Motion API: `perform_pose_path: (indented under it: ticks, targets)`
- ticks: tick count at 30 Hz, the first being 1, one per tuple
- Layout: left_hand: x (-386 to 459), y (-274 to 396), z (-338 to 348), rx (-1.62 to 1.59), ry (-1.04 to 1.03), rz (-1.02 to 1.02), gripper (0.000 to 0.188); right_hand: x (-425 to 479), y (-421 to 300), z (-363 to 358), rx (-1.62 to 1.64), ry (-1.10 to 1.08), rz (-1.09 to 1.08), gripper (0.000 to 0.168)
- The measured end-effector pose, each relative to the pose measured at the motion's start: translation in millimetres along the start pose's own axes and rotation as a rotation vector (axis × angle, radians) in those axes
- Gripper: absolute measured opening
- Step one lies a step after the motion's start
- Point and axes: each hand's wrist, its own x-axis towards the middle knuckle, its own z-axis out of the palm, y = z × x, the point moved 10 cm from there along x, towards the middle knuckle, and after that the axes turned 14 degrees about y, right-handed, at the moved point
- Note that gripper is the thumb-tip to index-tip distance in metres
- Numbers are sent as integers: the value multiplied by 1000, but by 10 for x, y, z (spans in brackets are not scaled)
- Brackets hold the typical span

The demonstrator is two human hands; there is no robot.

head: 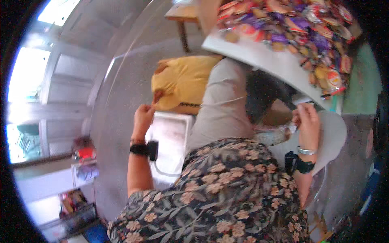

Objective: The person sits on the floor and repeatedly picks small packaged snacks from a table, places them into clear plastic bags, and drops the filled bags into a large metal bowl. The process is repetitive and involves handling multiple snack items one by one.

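My left hand [144, 119] is raised at the left, fingertips pinched together. A reddish-brown piece [157, 96] shows at those fingertips, against a yellow cushion-like bundle [185, 80]; blur hides whether I hold it or it belongs to the bundle. Below lies a white rectangular tray [170, 133], beside my leg in pale trousers [225, 100]. My right hand [309, 124] has curled fingers near the edge of a white table [261, 62]. Something whitish [300, 99] appears at its fingertips, too blurred to identify. A heap of small wrapped snack packets [288, 27] covers much of the table.
A wooden stool or small table [183, 18] stands ahead. Right of my lap is a pale rounded seat-like surface [332, 133]. A dark container with packets [77, 212] is at lower left, near bright windows [30, 76]. Wristbands with dark devices [153, 150] sit on both wrists.
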Motion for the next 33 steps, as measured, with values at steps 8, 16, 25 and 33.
perform_pose_path:
  ticks: [8,16,25,33]
  targets:
    - [-528,-1478,300,708,-319,-147,38,84,-92,98,72,9,-59,17]
    - [-201,-451,1202,621,-338,-31,37,63,-29,17,91,25,-82,17]
    - [-52,203,1577,578,-354,66,35,51,-31,41,104,2,-81,17]
    - [-37,429,1690,560,-353,123,33,31,-52,36,143,10,-92,16]
